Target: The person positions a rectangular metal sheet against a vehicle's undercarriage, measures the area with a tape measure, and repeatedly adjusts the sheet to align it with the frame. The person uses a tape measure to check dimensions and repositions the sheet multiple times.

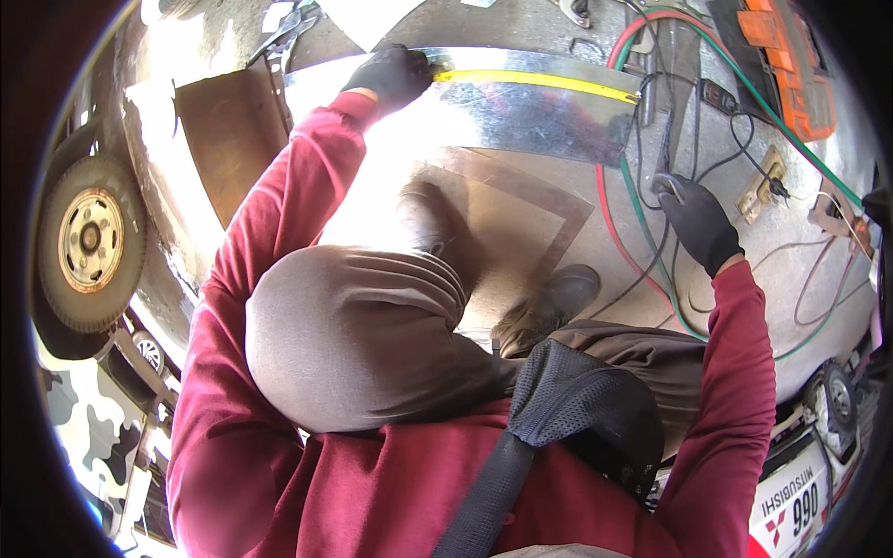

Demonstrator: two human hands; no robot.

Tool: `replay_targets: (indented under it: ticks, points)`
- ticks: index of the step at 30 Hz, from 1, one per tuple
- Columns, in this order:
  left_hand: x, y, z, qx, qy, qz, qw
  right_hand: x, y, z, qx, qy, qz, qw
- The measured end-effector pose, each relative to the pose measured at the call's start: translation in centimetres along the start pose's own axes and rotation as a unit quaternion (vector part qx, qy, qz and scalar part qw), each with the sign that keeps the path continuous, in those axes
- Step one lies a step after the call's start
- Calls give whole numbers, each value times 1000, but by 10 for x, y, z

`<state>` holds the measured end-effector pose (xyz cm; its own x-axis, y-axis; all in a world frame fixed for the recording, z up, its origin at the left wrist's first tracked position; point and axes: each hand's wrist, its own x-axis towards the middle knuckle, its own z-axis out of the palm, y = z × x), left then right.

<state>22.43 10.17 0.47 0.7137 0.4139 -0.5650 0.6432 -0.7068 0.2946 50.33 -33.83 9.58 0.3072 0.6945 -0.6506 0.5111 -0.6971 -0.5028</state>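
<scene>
A shiny sheet of metal [521, 121] lies on the floor ahead of me. Along its far edge runs the yellow blade of a tape measure [535, 82], stretched straight to the sheet's right end. My left hand [395, 76], in a black glove, is closed around the near-left end of that tape, at the sheet's upper left; its case is mostly hidden by the fingers. Off the sheet's lower right corner is my right hand [696, 221], also gloved, with its fingers curled together. Something small and pale shows at those fingertips, too small to name.
Red and green hoses [619, 200] loop past the sheet's right end. Black cables [735, 139] cross the floor there, near an orange case [786, 70]. A rusty brown metal plate [228, 139] stands left. Farther left is a wheel [90, 237]. My boots [549, 302] are below the sheet.
</scene>
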Motion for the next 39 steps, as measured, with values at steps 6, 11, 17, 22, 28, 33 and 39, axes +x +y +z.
replay_targets:
  ticks: [6, 11, 17, 22, 28, 33, 39]
  points:
    - [-7, 1, 1, 3, 46, -8, 999, 17, 8, 16, -34, -3, 21, 999]
    - [-9, 5, 2, 28, 69, -24, 997, 33, 4, 29, -96, -29, -1, 995]
    - [-10, -5, 4, 10, 77, -53, 996, 42, -26, 49, -103, 1, -25, 994]
    - [-12, -16, 12, -3, 130, -23, 991, 59, -67, 62, -70, -4, -19, 997]
    - [-9, -25, 39, -33, 161, -24, 986, 79, -129, 73, 294, -146, 160, 931]
    - [4, -30, 56, -58, 189, -14, 980, 109, -157, 99, 294, -30, 87, 951]
    - [9, -33, 61, -82, 171, -32, 981, 153, -155, 138, 172, 120, -146, 967]
